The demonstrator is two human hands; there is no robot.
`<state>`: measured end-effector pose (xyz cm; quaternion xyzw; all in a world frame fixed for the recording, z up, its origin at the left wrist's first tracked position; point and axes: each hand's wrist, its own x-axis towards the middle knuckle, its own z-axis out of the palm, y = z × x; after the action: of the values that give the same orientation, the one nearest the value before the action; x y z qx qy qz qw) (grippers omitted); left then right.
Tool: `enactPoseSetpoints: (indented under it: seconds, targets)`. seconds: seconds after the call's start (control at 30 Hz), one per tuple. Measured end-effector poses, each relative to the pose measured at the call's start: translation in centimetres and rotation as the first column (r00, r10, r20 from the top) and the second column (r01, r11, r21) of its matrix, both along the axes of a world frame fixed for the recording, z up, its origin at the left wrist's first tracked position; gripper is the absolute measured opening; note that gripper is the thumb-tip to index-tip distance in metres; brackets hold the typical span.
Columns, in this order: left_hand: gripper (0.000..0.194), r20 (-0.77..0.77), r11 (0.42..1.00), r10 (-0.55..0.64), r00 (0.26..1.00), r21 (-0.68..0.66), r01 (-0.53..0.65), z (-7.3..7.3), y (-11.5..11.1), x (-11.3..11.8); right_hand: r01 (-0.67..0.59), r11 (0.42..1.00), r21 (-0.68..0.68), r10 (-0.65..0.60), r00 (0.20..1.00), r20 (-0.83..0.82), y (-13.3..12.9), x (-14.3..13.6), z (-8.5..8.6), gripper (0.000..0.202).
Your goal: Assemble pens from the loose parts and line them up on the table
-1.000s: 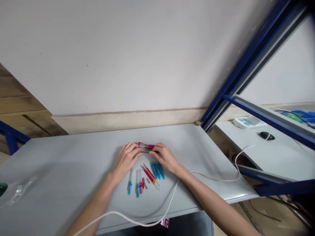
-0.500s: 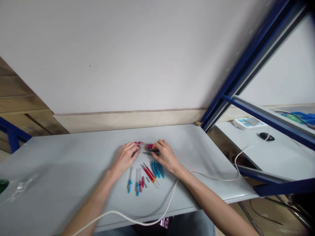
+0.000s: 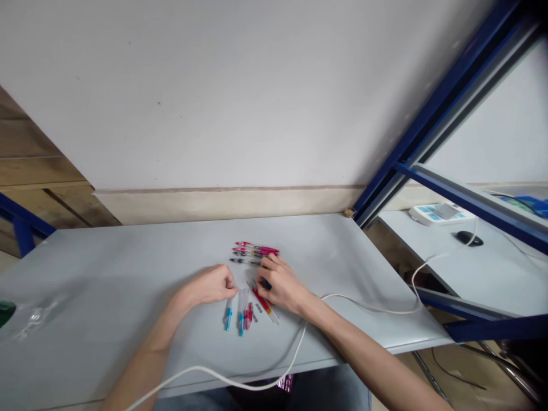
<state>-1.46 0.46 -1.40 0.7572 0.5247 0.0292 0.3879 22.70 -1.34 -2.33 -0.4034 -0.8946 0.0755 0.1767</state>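
Note:
Several pens, red (image 3: pixel 257 249) and black (image 3: pixel 245 261), lie in a stack of rows on the grey table. My left hand (image 3: pixel 216 283) is closed, its fingertips at the top of a clear barrel with a blue tip (image 3: pixel 229 317). My right hand (image 3: pixel 276 282) is curled over the blue parts and the upper ends of the red refills (image 3: pixel 262 301); what its fingers grip is hidden. Beside the refills lie another clear and blue barrel (image 3: pixel 242 319), a red piece (image 3: pixel 249 315) and small grey pieces (image 3: pixel 257 309).
A white cable (image 3: pixel 359 307) crosses the table's right side and runs along the front edge. Clear plastic (image 3: pixel 32 319) lies at the far left. Blue frame bars (image 3: pixel 454 194) stand at the right, with a black mouse (image 3: pixel 470 238) and a white device (image 3: pixel 440 213) beyond.
Both hands have left the row of pens and moved toward the front. My left hand has come to the clear barrel, my right hand over the blue parts. The view has shifted slightly.

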Motion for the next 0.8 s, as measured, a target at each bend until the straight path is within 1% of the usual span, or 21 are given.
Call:
enactPoseSetpoints:
  seconds: [0.07, 0.13, 0.23, 0.3, 0.43, 0.53, 0.67, 0.8]
  targets:
    - [0.031, -0.068, 0.999, -0.008, 0.998, 0.051, 0.011, 0.0, -0.1, 0.2, -0.006, 1.000, 0.009, 0.005, 1.000, 0.023, 0.0, 0.0, 0.1, 0.006]
    - [0.031, -0.134, 0.989, -0.010, 0.991, 0.146, 0.030, 0.2, -0.3, 0.5, -0.011, 1.000, 0.019, 0.011, 0.999, 0.035, -0.1, -0.1, 0.3, 0.006]
    - [0.034, -0.200, 0.946, -0.001, 0.980, 0.317, 0.066, 0.7, -0.4, 0.9, -0.019, 1.000, 0.022, 0.019, 0.999, 0.031, -0.2, -0.3, 0.4, 0.009]
    - [0.035, -0.239, 0.918, -0.004, 0.971, 0.384, 0.098, 1.0, -0.5, 1.2, -0.026, 1.000, 0.014, 0.026, 0.999, 0.029, -0.2, -0.3, 0.4, 0.011]
    - [0.031, -0.318, 0.884, 0.001, 0.948, 0.444, 0.149, 1.3, -0.5, 1.7, -0.018, 1.000, 0.009, 0.018, 0.998, 0.061, -0.2, -0.3, 0.3, 0.009]
    - [0.029, -0.358, 0.866, 0.011, 0.934, 0.471, 0.171, 1.5, -0.5, 2.1, -0.016, 0.999, 0.037, 0.012, 0.994, 0.106, -0.2, -0.5, 0.1, 0.011]
    - [0.029, -0.372, 0.851, 0.029, 0.928, 0.496, 0.172, 1.8, -0.6, 2.6, 0.001, 0.995, 0.104, -0.018, 0.988, 0.155, -0.4, -0.8, -0.2, 0.018]
    - [0.029, -0.364, 0.843, 0.029, 0.931, 0.509, 0.172, 2.0, -0.5, 2.8, 0.024, 0.989, 0.145, -0.053, 0.980, 0.194, -0.6, -1.4, -0.5, 0.017]
